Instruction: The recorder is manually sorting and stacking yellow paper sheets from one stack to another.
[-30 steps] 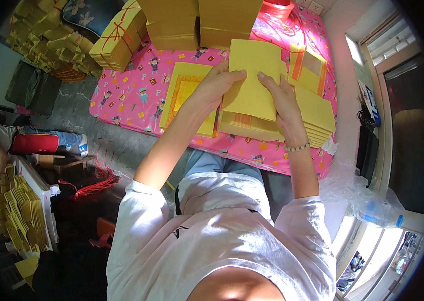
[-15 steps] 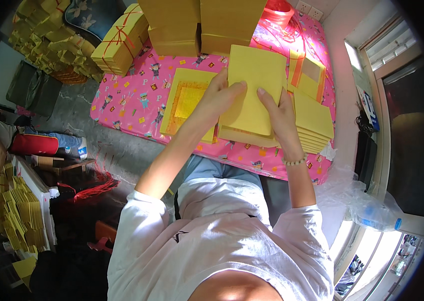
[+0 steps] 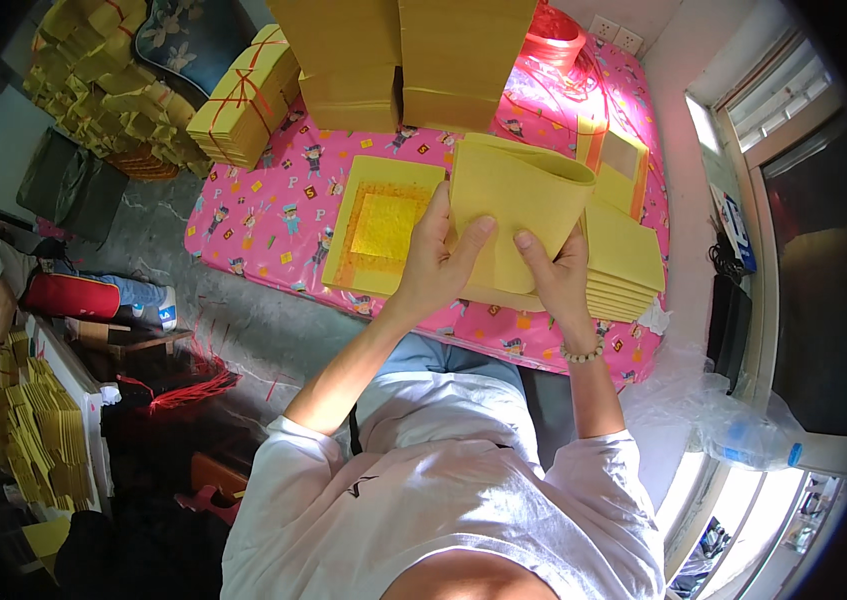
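over a pink tablecloth [image 3: 288,258] printed with letters and numerals, the left hand [image 3: 446,250] and right hand [image 3: 561,276] gripped curled yellow paper [image 3: 515,192], thumbs in front; a gold-squared sheet [image 3: 381,226] lay left.

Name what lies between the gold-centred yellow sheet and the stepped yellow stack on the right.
In the head view, the left hand and right hand lie between them, holding bent-over yellow paper, with more yellow paper partly showing beneath.
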The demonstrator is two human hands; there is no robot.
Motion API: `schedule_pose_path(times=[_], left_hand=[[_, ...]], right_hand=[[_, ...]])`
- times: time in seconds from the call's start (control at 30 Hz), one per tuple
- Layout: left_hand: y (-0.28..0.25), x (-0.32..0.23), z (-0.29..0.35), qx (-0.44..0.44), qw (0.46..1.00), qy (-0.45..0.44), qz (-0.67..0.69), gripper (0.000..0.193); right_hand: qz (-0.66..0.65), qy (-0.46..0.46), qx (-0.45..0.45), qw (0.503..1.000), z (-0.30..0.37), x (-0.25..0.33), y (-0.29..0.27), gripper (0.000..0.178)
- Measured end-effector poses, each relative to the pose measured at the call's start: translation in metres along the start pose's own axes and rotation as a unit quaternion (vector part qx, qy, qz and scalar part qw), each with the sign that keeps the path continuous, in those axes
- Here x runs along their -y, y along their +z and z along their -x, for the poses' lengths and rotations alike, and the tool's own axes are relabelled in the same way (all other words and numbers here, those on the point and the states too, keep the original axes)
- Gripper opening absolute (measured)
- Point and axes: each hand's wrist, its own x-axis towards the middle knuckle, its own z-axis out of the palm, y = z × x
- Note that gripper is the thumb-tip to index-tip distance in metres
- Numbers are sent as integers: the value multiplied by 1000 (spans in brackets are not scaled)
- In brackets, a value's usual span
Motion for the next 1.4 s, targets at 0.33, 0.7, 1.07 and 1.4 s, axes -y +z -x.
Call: schedule_pose_path(times=[0.33,0.7,1.07,1.4], left_hand=[[2,0,4,-8,998,30,-51,30],[-6,-5,-13,-19,992,-113,45,33],[-12,2,-41,-21,946,-317,69,34],[-16,14,-39,-21,946,-313,77,31]], right_hand=[[-7,-8,6,1000,4,-3,-1,35],[15,152,14,988,-10,14,3,32],[-127,237,-51,962,-28,12,12,42],[-106,231,-46,966,-26,3,9,43]])
